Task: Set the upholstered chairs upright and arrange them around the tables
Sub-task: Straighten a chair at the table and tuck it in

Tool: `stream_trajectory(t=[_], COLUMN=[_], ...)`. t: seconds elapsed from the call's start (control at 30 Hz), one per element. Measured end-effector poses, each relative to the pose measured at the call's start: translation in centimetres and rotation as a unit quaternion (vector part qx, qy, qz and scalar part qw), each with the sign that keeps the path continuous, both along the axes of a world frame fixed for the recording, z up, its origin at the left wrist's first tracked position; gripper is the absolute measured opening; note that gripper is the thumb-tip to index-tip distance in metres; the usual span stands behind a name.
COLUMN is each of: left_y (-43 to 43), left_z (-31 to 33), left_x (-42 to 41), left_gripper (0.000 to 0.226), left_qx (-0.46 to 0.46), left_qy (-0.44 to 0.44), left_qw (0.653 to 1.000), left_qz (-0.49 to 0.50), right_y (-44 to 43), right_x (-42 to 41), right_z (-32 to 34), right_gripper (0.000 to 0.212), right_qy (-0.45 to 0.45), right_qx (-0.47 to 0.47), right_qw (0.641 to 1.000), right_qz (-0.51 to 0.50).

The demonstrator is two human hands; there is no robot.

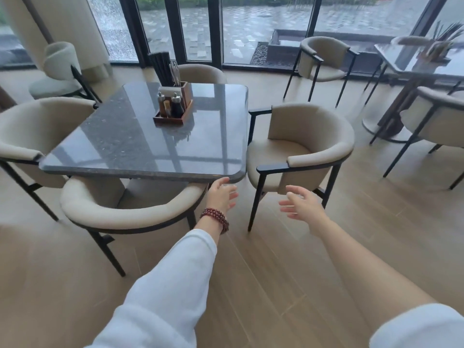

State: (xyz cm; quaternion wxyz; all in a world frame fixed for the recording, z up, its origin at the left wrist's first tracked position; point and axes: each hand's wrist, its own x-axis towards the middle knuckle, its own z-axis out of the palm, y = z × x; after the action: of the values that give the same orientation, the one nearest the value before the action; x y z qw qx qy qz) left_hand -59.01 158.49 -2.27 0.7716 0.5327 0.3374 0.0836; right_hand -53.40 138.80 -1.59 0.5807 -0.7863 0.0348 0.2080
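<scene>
Plank floor, glass wall: beige upholstered chairs stand upright around a dark table; left hand, perhaps brushing its edge, and right hand spread.

Restaurant dining room: stone table beyond the fingers holds condiment caddy, chopsticks; upholstered chairs around.

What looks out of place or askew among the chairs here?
No chair in view lies tipped. Two stand off from the tables: the window chair and the column chair. The right chair sits untucked beside the near table, slightly turned. The left hand and right hand are open, holding nothing.
</scene>
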Motion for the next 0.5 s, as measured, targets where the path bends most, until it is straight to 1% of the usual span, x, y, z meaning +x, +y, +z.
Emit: stream_trajectory(t=[0.07,0.17,0.23,0.4,0.5], left_y=[-1.4,-3.2,-4.3,-7.1,-9.1], left_z=[0.1,0.2,0.1,0.1,0.3], left_x=[2.2,5.9,8.4,15.4,19.1], left_gripper=[0.031,0.025,0.026,0.031,0.031], left_qx=[-0.009,-0.035,-0.044,-0.035,-0.046], left_qy=[-0.009,-0.020,-0.026,-0.029,-0.030], left_qw=[1.000,0.999,0.998,0.999,0.998], left_qz=[0.001,0.015,0.022,0.013,0.016], right_y=[-1.8,-3.9,-4.8,-6.6,-8.5], right_x=[2.4,6.7,9.8,17.5,21.3], right_z=[-0.2,-0.6,-0.6,-0.4,-0.1], right_gripper=[0.031,0.032,0.034,0.034,0.036], right_qy=[-0.006,-0.006,-0.006,-0.006,-0.004], right_qx=[0.001,0.000,-0.001,0.010,0.016], right_qw=[1.000,1.000,1.000,1.000,1.000], right_qz=[-0.005,-0.004,0.006,0.010,0.017])
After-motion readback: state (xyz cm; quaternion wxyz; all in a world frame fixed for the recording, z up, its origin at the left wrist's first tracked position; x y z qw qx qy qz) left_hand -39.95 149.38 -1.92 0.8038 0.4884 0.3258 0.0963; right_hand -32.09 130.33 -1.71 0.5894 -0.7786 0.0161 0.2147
